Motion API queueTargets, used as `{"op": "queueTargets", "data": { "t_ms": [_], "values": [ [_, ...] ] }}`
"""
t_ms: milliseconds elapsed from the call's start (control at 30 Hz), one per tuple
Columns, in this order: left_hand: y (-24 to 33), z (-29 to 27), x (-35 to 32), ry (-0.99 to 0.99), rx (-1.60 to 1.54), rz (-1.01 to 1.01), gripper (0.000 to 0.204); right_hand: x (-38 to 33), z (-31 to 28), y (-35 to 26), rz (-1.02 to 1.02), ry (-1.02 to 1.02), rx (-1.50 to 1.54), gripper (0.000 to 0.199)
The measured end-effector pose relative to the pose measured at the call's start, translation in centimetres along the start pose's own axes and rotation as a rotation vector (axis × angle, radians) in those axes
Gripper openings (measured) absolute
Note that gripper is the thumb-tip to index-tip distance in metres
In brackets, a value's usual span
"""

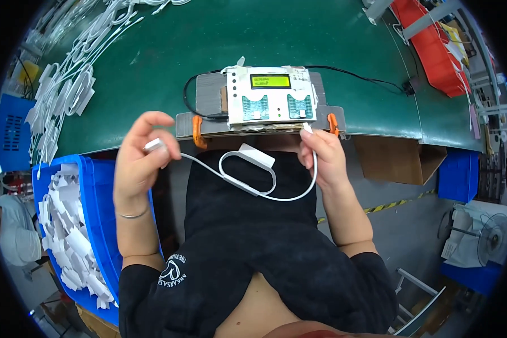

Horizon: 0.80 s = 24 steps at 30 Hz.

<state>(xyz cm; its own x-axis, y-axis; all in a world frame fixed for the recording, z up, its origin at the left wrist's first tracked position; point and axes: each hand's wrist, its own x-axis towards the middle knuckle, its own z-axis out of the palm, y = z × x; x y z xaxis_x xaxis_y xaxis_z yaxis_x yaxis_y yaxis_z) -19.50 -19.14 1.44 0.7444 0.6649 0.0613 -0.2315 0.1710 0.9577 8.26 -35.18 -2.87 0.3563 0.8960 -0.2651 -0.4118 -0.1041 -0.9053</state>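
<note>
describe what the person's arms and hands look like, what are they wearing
Both hands, the left hand and the right hand, are bare with no gloves. A thin silver bracelet circles the left wrist. Black short sleeves cover the upper arms, and the left sleeve has a white printed emblem. The forearms are uncovered.

The cable [248, 183] strung between the left hand [138, 163] and the right hand [324, 158] is plain white, as is the flat tag [257, 156] on its loop. Just above the right hand, the tester box [271, 96] is off-white with a yellow-green screen [270, 81] and two teal sockets [278, 106]; it sits on a grey board [208, 93] with orange clips [198, 130]. A black cord [355, 74] runs from it over the dark green table [208, 39]. Below the left hand, a bright blue bin [101, 191] holds white cables [67, 225]; more white cables [67, 84] lie above that hand. Far past the right hand is a red tray [428, 39]. The person's sleeves [152, 293] are black with a white emblem.
</note>
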Motion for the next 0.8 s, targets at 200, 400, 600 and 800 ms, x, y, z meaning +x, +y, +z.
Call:
{"op": "queueTargets", "data": {
  "t_ms": [200, 400, 600, 800],
  "values": [
    [-3.3, 5.4, 1.9, 0.136, 0.354, -0.049, 0.008, 0.6, 0.7, 1.1, 0.016, 0.022, 0.178, 0.032],
    [-4.5, 7.6, 4.1, 0.045, 1.196, 0.522, 0.014, 0.9, 1.6, 1.2, -0.049, 0.102, 0.074, 0.033],
    [-5.3, 7.8, 4.9, 0.064, 1.260, 0.532, 0.015, 1.4, 1.0, 1.4, -0.079, 0.042, 0.051, 0.032],
    [-5.0, 8.4, 5.0, 0.159, 1.275, 0.451, 0.017, 1.4, 0.1, 0.9, -0.032, -0.012, -0.088, 0.034]
  ]
}}
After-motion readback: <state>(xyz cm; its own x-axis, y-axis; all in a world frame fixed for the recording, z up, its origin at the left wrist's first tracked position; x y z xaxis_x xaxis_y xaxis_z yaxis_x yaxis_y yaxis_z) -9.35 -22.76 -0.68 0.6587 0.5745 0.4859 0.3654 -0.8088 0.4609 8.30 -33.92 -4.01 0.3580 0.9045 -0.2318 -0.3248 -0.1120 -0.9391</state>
